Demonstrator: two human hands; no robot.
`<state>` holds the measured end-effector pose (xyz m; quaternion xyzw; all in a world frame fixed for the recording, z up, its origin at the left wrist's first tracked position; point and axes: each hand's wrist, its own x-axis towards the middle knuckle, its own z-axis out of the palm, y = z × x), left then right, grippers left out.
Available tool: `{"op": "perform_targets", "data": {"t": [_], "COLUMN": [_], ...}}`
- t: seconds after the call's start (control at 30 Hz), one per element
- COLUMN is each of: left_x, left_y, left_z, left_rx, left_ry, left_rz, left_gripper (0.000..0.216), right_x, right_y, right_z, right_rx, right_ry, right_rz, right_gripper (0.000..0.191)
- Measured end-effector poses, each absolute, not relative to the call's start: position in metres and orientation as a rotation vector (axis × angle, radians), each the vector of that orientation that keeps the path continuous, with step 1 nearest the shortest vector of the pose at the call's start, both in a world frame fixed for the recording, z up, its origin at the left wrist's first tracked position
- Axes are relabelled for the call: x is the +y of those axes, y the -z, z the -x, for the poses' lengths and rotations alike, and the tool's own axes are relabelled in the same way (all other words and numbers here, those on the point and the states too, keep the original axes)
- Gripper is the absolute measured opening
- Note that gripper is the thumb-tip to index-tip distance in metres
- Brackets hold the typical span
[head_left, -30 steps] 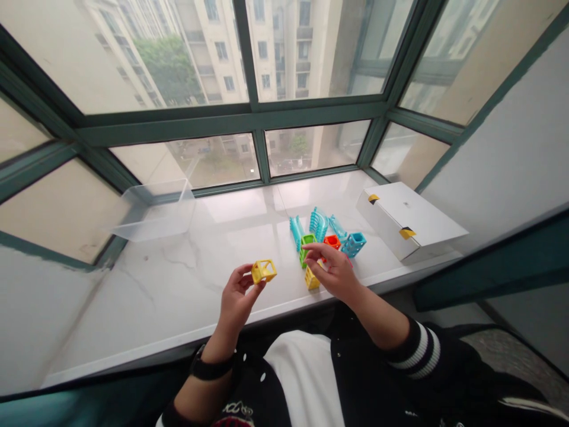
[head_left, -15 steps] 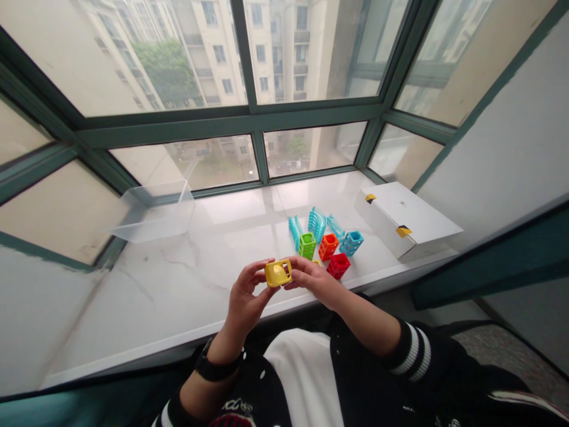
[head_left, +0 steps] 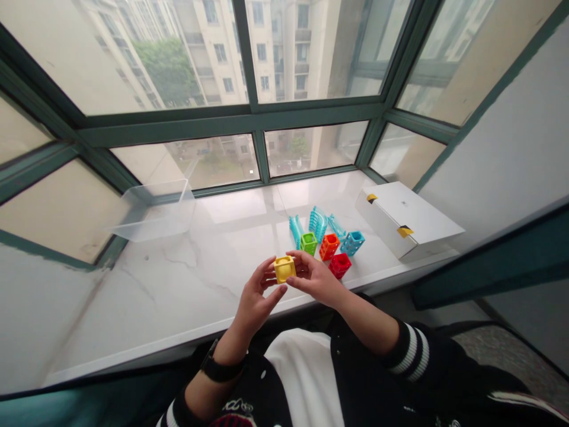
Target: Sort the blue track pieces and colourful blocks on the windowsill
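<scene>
A yellow hollow cube-shaped toy block (head_left: 285, 270), with a rounded surface inside its open face, is held up above the front edge of the sill. My left hand (head_left: 258, 296) has its fingers against the block's left side, the thumb just below it. On the other side, my right hand (head_left: 319, 281) grips it with the thumb at the lower right corner and fingers behind. Beyond my right hand stand a green block (head_left: 308, 244), an orange block (head_left: 329, 246), a red block (head_left: 340, 265) and a blue block (head_left: 352, 243).
Clear blue curved track pieces (head_left: 317, 223) lie behind the blocks. A white box (head_left: 411, 213) with yellow-black tabs sits at the right. At the far left is a transparent plastic bin (head_left: 164, 222) on the white marble sill (head_left: 178, 296). Green-framed windows rise behind.
The yellow block has turned in my hands, so a different face shows, and has shifted slightly right. My left hand has moved right with it; its thumb has come away from the block.
</scene>
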<state>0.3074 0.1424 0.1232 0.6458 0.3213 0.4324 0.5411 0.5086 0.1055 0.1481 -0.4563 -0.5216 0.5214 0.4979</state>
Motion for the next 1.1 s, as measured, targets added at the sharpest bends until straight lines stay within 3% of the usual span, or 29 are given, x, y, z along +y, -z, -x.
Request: {"op": "perform_targets", "data": {"t": [0.3, 0.5, 0.7, 1.1], "left_x": [0.138, 0.137, 0.138, 0.144], "left_y": [-0.119, -0.113, -0.111, -0.113], "left_z": [-0.311, -0.316, -0.320, -0.337], "left_rx": [0.795, 0.801, 0.830, 0.767], "left_ry": [-1.060, -1.067, -1.010, -0.865], "left_rz": [-1.664, -1.690, -1.721, -1.711], "left_gripper": [0.058, 0.072, 0.061, 0.066], "right_x": [0.104, 0.104, 0.104, 0.091], "right_y": [-0.144, -0.139, -0.136, -0.141], "right_z": [-0.512, -0.519, -0.525, -0.560], "right_rx": [-1.331, -1.405, -1.446, -1.468], "right_ry": [-1.186, -1.050, -0.959, -1.123], "right_rz": [1.146, 1.220, 1.251, 1.282], "right_gripper": [0.057, 0.053, 0.047, 0.070]}}
